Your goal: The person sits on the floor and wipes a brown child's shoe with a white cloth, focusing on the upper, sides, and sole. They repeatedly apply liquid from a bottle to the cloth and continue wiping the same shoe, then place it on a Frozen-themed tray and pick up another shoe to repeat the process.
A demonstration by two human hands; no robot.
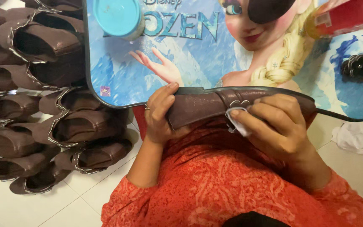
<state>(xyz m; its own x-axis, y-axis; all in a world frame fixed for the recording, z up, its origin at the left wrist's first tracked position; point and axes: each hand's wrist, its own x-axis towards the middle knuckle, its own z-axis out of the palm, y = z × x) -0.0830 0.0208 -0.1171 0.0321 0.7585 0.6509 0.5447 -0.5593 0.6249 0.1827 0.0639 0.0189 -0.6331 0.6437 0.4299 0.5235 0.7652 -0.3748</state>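
A dark brown shoe upper [204,104] with a buckle-like ornament lies sideways across my lap, just below the edge of a small blue picture-printed table [198,54]. My left hand [159,115] grips its left end, thumb on top, a ring on one finger. At the shoe's middle and right, my right hand [278,126] presses a small white cloth [237,120] against the leather next to the ornament. An orange patterned garment [215,176] covers my lap beneath.
Several matching brown shoe uppers [43,113] are piled on the white tiled floor at left. On the table stand a teal-lidded round tub [118,17], a red bottle [341,17] and dark flower-shaped ornaments [360,67]. A white rag [358,136] lies at right.
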